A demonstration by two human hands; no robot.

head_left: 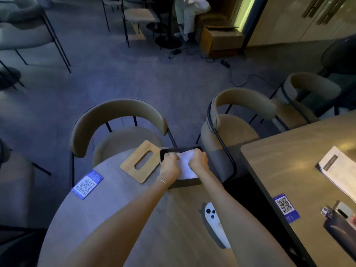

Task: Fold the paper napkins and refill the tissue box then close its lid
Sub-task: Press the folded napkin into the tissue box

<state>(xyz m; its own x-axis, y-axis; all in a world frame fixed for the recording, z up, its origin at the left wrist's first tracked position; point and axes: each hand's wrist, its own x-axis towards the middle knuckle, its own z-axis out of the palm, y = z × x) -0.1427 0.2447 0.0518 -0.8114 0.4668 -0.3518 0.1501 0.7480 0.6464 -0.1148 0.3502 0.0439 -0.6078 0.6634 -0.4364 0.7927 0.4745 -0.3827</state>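
Both our hands, left hand (169,165) and right hand (198,160), pinch the white napkins (185,166) down into the dark box (185,183) at the table's far edge. Soft, light paper crumples easily, so we grip its edges. Left lies the wooden lid (141,161).

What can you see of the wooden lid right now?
The wooden lid is off the tissue box. It lies flat on the round table, just left of the box and angled to it. It looks like a thin, light wood panel, rectangular with rounded corners, with an oblong slot in the middle. Neither hand touches it; the left hand is close to its right edge.
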